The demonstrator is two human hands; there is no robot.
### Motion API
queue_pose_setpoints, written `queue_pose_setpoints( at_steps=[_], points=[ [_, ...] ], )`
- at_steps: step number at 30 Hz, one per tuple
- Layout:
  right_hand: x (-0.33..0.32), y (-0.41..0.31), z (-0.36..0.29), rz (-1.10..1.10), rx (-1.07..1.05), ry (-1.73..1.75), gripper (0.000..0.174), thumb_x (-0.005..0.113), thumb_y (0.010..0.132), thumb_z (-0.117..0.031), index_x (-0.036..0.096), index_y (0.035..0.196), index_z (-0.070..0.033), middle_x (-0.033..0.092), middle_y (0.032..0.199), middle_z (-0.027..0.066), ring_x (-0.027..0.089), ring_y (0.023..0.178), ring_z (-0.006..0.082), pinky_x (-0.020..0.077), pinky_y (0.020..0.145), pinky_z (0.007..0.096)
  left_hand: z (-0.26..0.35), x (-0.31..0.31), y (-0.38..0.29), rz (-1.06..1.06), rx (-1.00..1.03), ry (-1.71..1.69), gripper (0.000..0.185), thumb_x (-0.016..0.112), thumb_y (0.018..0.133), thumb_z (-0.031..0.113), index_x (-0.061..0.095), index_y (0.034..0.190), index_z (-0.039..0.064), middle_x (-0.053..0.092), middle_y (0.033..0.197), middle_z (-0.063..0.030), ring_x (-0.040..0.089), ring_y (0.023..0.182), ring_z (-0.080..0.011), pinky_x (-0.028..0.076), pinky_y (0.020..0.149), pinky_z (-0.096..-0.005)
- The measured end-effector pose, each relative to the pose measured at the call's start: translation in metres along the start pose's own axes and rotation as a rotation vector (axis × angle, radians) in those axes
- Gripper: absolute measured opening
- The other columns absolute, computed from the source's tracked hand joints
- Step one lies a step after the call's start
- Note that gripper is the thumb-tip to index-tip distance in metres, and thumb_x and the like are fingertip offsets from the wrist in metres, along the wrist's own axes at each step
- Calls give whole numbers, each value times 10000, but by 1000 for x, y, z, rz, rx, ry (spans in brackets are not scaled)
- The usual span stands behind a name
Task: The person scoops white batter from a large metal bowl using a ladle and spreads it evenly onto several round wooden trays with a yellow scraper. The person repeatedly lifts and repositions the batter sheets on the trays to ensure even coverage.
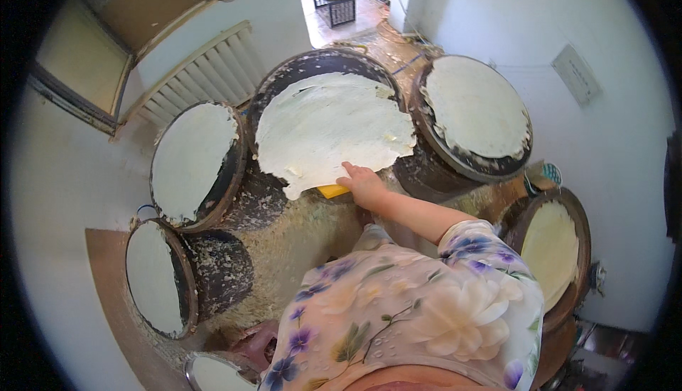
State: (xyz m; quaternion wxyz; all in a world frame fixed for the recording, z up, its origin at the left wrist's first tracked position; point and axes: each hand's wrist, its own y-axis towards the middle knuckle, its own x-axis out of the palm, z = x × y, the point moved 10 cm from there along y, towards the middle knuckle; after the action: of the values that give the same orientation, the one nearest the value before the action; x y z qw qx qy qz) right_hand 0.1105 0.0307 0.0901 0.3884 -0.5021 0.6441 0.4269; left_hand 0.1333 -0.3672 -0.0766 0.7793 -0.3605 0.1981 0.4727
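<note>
A large, thin, pale sheet of batter or flatbread (330, 119) covers most of a round dark griddle (319, 59) in front of me. Its ragged near edge hangs past the griddle's rim. My right hand (367, 187) is at that edge, its fingers lying over the sheet. The hand grips a yellow flat tool (334, 192), apparently a plastic scraper, partly hidden beneath the sheet and my fingers. My left hand is out of view.
More round griddles with pale sheets stand around me: left (194, 162), lower left (154, 279), right (479, 106) and far right (554, 252). A white radiator (208, 66) lines the wall. Flaky scraps litter the floor (298, 242). A black crate (334, 10) stands beyond the doorway.
</note>
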Motion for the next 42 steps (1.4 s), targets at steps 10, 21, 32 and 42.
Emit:
queue_pose_setpoints(
  at_steps=[10, 21, 32, 42],
  points=[
    [-74, -70, -14, 76, 315, 405, 363, 492, 660, 13, 550, 1008, -68, 371, 1238, 200, 512, 937, 361, 415, 814, 390, 17, 16, 7, -70, 142, 53, 269, 542, 790, 203, 563, 989, 24, 515, 1032, -142, 442, 972, -263, 338, 848, -352],
    [-240, -285, 158, 664, 774, 866, 296, 583, 640, -17, 574, 936, -23, 616, 834, 105, 580, 752, 175, 455, 657, 277, 97, 111, 7, -279, 313, 232, 270, 547, 793, 215, 568, 980, 22, 534, 1007, -131, 464, 943, -245, 355, 828, -338],
    [-294, -778, 237, 1562, 997, 1429, 415, 545, 679, 38, 460, 1085, 10, 532, 1025, 146, 542, 925, 294, 442, 834, 445, 126, 231, -47, -558, 238, 350, 273, 551, 795, 228, 574, 970, 19, 553, 981, -120, 486, 914, -227, 372, 809, -325],
    [-213, -1050, 243, 1554, 1845, 639, 332, 572, 689, -3, 512, 1015, 21, 568, 944, 120, 569, 856, 260, 478, 724, 391, 102, 268, -78, -663, 54, 425, 277, 556, 797, 239, 578, 962, 17, 570, 958, -109, 505, 888, -211, 387, 791, -312]
  ],
)
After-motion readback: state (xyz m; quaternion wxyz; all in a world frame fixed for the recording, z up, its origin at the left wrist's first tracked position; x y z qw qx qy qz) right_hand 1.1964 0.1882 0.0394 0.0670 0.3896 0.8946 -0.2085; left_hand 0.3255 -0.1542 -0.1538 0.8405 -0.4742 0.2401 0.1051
